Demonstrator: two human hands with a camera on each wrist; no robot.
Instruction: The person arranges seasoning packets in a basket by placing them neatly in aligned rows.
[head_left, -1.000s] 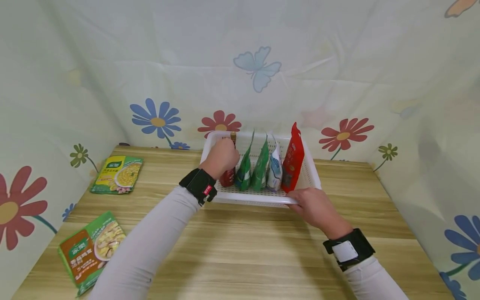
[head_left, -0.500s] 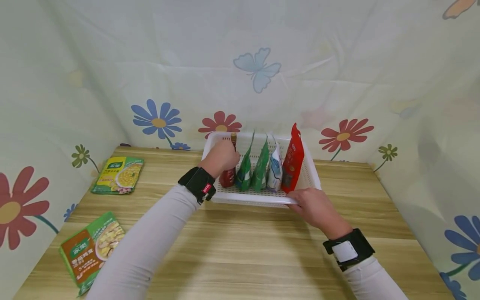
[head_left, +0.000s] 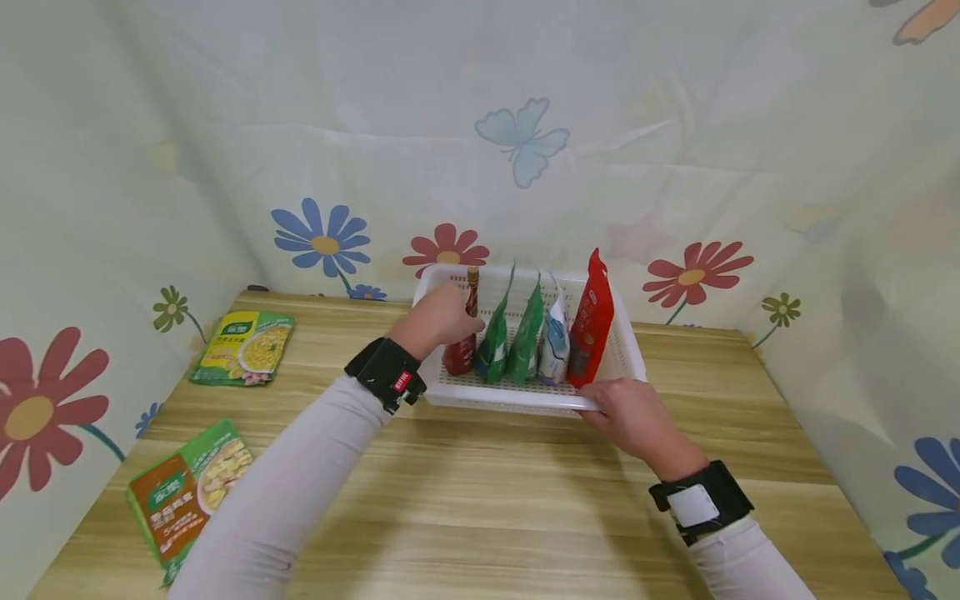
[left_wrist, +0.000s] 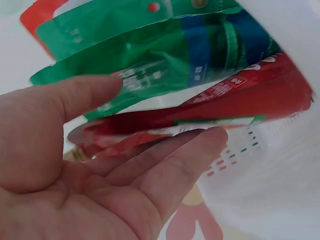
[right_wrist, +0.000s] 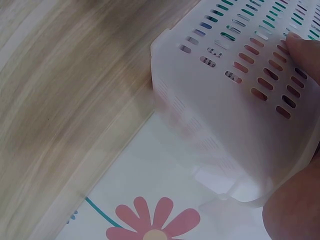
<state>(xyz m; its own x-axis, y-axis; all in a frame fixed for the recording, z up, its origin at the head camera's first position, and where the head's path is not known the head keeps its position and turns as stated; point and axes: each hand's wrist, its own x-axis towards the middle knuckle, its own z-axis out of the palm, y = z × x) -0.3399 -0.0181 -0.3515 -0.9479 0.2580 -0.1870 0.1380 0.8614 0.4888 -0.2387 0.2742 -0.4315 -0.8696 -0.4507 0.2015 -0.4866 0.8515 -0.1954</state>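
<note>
A white perforated plastic basket (head_left: 517, 402) holds several packets standing in a row. At its left end is a dark red packet (head_left: 460, 357) with a brownish top. My left hand (head_left: 435, 315) is beside that packet, and in the left wrist view its fingers (left_wrist: 175, 172) are straight along the red side, thumb spread away near a green packet (left_wrist: 145, 60). Two green packets (head_left: 492, 346), a white-and-blue packet (head_left: 555, 346) and a taller bright red packet (head_left: 592, 325) follow to the right. My right hand (head_left: 630, 414) grips the basket's front rim near the right corner.
On the left of the wooden table (head_left: 480, 508) lie a yellow-and-green soup packet (head_left: 243, 348) and a brown-and-green packet (head_left: 180, 500), the latter partly behind my left sleeve. A flower-printed cloth (head_left: 360, 167) stands behind the basket and along both sides.
My left hand has loosened from the red packet and shifted slightly left and down, uncovering more of it. My right hand keeps its hold on the rim. The head view has shifted slightly.
</note>
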